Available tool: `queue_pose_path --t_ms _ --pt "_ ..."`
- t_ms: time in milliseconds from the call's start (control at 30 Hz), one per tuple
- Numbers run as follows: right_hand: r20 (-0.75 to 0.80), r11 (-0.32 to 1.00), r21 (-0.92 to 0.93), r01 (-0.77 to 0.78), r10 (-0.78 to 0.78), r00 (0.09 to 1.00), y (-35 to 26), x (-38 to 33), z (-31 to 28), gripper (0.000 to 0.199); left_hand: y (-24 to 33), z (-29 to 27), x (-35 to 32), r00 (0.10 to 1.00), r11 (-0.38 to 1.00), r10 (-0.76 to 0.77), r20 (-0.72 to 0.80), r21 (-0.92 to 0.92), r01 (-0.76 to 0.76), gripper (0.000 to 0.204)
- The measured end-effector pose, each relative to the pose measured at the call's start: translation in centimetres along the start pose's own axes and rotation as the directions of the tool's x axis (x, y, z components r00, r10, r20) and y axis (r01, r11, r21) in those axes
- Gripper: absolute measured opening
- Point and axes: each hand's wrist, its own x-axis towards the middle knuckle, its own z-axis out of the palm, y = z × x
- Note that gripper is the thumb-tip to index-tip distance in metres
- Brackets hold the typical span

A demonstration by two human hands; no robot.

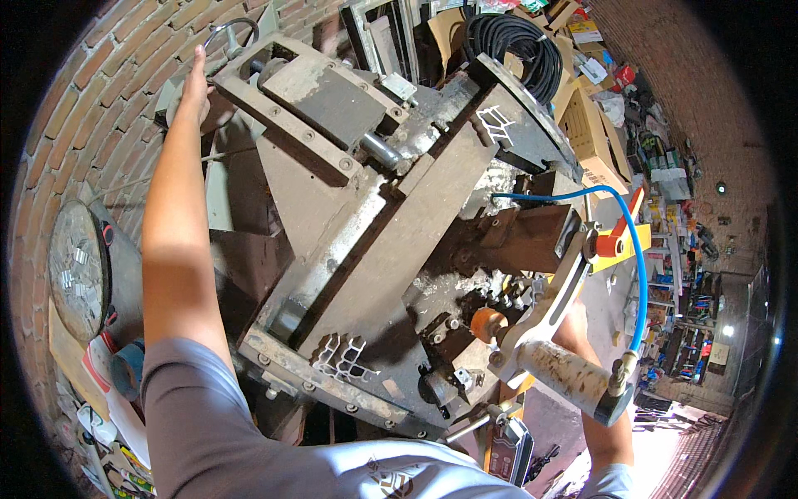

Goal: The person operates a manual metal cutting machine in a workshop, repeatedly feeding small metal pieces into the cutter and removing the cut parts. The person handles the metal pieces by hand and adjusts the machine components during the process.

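Note:
At the upper left my left hand (193, 96) is at the handwheel (234, 27) of a large dusty metal machine (407, 224). Its thumb points up and its other fingers curl behind, partly hidden. My right hand (572, 326) reaches behind a worn white air cylinder (565, 378) on a slotted clamp arm (553, 303); its fingers are hidden. An orange round pad (489, 324) sits at the cylinder's inner end, and a blue air hose (640, 274) joins its outer end. Two pale hollow profile pieces, one near (345, 358) and one far (496, 125), lie on the machine.
A round stool-like disc (79, 270) with small metal pieces on it stands at the left by the brick wall (75, 125). Behind the machine are a coiled black hose (519, 50) and a cardboard box (592, 137). Cluttered shelves (677, 333) line the right side.

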Motion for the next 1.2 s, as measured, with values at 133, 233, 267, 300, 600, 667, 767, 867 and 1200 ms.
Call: queue_pose_path --t_ms 133,233,267,300,600,667,767,867,1200 --pt "-0.038 0.999 -0.009 0.035 -0.035 0.999 -0.2 -0.2 0.0 0.057 2.3 0.1 3.6 0.999 0.977 -0.001 0.042 0.213 -0.008 0.113" --pt "-0.043 0.999 0.013 0.051 -0.050 0.998 -0.4 -0.3 -0.1 0.060 6.0 2.7 6.5 0.995 0.644 0.099 0.013 0.762 -0.074 0.104" --pt "-0.035 0.999 0.035 0.036 -0.035 0.999 -0.4 -0.3 -0.2 0.061 7.4 4.1 6.9 0.986 0.403 0.168 0.013 0.912 -0.081 0.102" --pt "-0.028 0.998 0.057 0.021 -0.020 0.999 -0.5 -0.3 -0.3 0.062 8.6 5.3 7.0 0.990 0.353 0.125 0.062 0.930 -0.103 0.099" --pt "-0.010 0.996 -0.067 0.057 -0.058 0.998 -0.3 -0.2 -0.1 0.060 6.7 3.1 6.7 0.906 0.567 0.395 0.153 0.735 -0.372 0.114" --pt "-0.054 0.992 -0.061 0.110 -0.114 0.992 -0.2 -0.2 -0.1 0.058 3.5 0.3 6.4 0.945 0.790 0.328 0.008 0.545 -0.279 0.119" --pt "-0.075 0.992 -0.060 0.110 -0.115 0.991 -0.4 -0.3 -0.1 0.060 -0.5 -1.1 5.4 0.977 0.902 0.190 -0.100 0.411 -0.133 0.118" --pt "-0.029 0.995 -0.071 0.068 -0.070 0.997 -0.7 -0.2 -0.3 0.061 -2.8 -1.4 3.5 0.999 0.962 0.042 -0.003 0.270 -0.039 0.116" --pt "-0.060 0.996 -0.020 0.085 -0.086 0.994 -0.4 -0.2 0.0 0.057 9.4 3.2 6.7 0.982 0.572 -0.126 0.139 0.819 -0.043 0.092"
